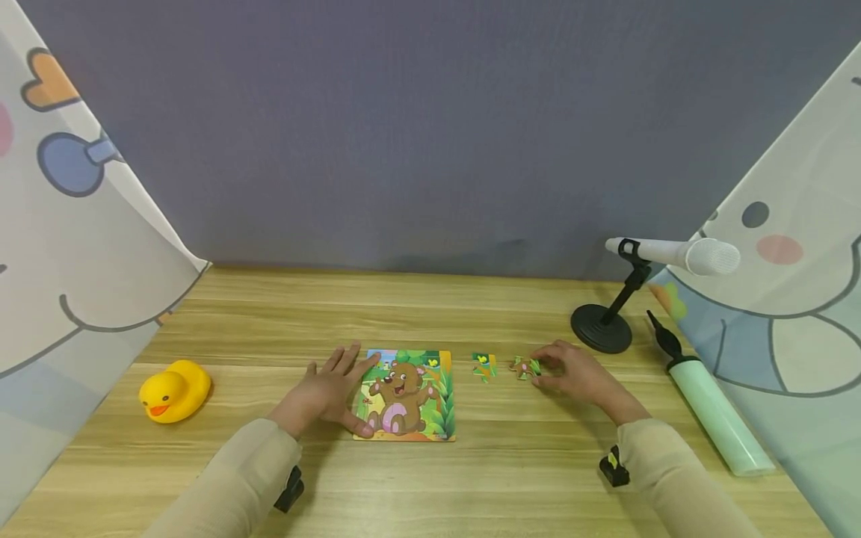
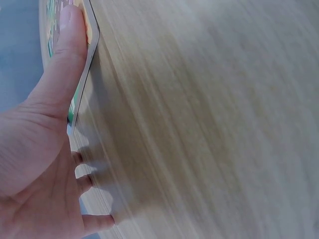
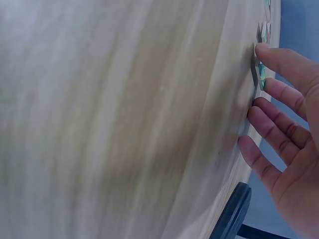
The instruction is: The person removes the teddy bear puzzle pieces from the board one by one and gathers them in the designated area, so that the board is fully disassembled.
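Head view, left to right: yellow rubber duck [image 1: 174, 389] at lower left of the wooden table [image 1: 471, 314], beak toward the lower left. Left hand [image 1: 327, 391] lies flat, fingers straight and spread, on the left edge of the bear puzzle board [image 1: 406, 394] at frame centre; thumb runs along the board's lower left corner. Board lies flat, nearly square, slightly taller than wide, long axis running away from the person, bear upright as seen from the person's side. Right of the board, apart from it, a loose puzzle piece [image 1: 483, 366] lies alone. Just right of that, a second puzzle piece [image 1: 525, 367] sits under the fingertips of the right hand [image 1: 577, 373]; fingers bent onto it, thumb at its lower edge, looks like a pinch but the piece stays on the table. Hands well apart, board between them. Further right: black round-base stand holding a white microphone [image 1: 679, 255] pointing right, then a pale green pump [image 1: 709, 409] lying diagonal, nozzle toward the upper left.

Left wrist view adds the thumb [image 2: 65, 64] pressed on the board's edge [image 2: 88, 55], board rim thin and flat on the wood; head view hides that. Right wrist view shows fingers [image 3: 279, 94] touching the piece [image 3: 261, 79] at upper right, stand base [image 3: 232, 214] at the bottom; blurred, grip unclear.
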`<state>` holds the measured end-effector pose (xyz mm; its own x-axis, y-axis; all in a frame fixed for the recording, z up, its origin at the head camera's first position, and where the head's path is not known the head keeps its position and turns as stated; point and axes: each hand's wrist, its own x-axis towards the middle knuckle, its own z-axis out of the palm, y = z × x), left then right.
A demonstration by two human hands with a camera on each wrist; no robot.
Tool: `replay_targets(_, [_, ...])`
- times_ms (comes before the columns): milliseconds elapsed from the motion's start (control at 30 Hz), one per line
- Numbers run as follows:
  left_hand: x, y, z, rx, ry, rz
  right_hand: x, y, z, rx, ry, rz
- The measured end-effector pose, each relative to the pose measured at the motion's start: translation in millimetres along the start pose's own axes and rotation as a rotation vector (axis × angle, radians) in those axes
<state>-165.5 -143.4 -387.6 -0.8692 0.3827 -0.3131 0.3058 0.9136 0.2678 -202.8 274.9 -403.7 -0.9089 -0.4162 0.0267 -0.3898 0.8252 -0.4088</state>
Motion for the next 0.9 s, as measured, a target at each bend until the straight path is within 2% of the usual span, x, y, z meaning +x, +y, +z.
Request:
replay_targets(500, [-0.3, 0.2, -0.1, -0.004, 0.007, -0.003, 2.9, 1.5, 0.2, 0.011, -0.015, -0.027])
replay_targets(633, [0.0, 0.3, -0.1, 0.000, -0.002, -0.005, 2.6, -11.3, -1.2, 0.052, -0.009, -0.043])
replay_targets(900, [0.6, 0.8, -0.6, 0.007, -0.009, -0.011, 7.1, -53.1, 0.7, 0.165, -0.023, -0.096])
